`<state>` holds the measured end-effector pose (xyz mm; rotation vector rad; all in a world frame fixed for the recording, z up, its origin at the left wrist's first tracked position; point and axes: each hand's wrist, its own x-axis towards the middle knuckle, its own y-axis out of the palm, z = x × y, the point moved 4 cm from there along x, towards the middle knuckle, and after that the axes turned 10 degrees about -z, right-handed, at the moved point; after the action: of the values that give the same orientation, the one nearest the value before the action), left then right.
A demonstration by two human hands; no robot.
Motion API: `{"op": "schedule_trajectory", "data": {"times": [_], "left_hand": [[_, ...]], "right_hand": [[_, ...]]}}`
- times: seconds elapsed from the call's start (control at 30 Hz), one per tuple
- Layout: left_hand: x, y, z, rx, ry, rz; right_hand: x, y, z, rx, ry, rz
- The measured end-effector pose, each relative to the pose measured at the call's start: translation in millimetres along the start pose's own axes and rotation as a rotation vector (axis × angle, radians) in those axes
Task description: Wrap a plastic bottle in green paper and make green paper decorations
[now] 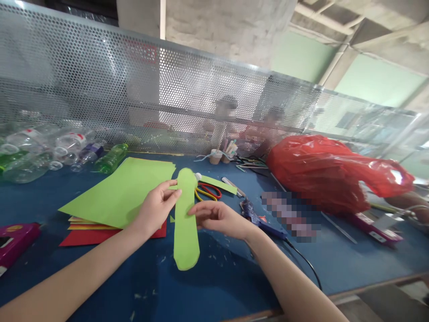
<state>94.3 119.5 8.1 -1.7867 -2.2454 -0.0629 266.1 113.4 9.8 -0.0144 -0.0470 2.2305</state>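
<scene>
A long light-green paper cutout (187, 228) with rounded ends stands in front of me above the table. My left hand (159, 203) pinches its upper left edge between thumb and fingers. On its right edge is my right hand (221, 218), one fingertip on the front and other fingers partly hidden behind the paper. Just behind the cutout lie scissors (214, 191) with red and yellow handles and a narrow green paper strip (219, 183). Left of my hands is a stack of coloured paper with a green sheet (124, 192) on top.
Plastic bottles (67, 147) crowd the back left. A blue glue gun (268, 226) with a black cord lies to the right, near a large red plastic bag (318, 170). Small cups (216, 155) of sticks stand by the perforated metal screen (187, 103). A magenta box (18, 241) sits left.
</scene>
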Motion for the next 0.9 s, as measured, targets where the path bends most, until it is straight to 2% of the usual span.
{"op": "schedule_trajectory", "data": {"times": [0.1, 0.2, 0.27, 0.37, 0.53, 0.77, 0.9], "left_hand": [[0.5, 1.6, 2.6, -0.153, -0.099, -0.023], [-2.0, 7.6, 1.2, -0.330, -0.163, 0.042], [-4.0, 11.5, -2.1, -0.404, -0.152, 0.115], [-6.6, 13.8, -6.8, -0.387, -0.100, 0.187], [-11.3, 15.5, -9.2, -0.274, -0.076, 0.255], [-13.7, 20.0, -4.0, -0.434, -0.149, 0.290], [-13.2, 20.0, 0.3, -0.386, -0.148, 0.260]], "right_hand": [[2.2, -3.0, -0.4, -0.038, -0.059, -0.132], [5.0, -7.5, 1.4, -0.089, -0.111, -0.335], [5.7, -9.3, 4.0, -0.107, -0.150, -0.435], [5.5, -11.0, 6.9, -0.126, -0.198, -0.527], [4.6, -12.5, 6.8, -0.208, -0.210, -0.590], [4.1, -13.7, 6.0, -0.260, -0.233, -0.626], [4.2, -13.6, 7.6, -0.253, -0.253, -0.633]]}}
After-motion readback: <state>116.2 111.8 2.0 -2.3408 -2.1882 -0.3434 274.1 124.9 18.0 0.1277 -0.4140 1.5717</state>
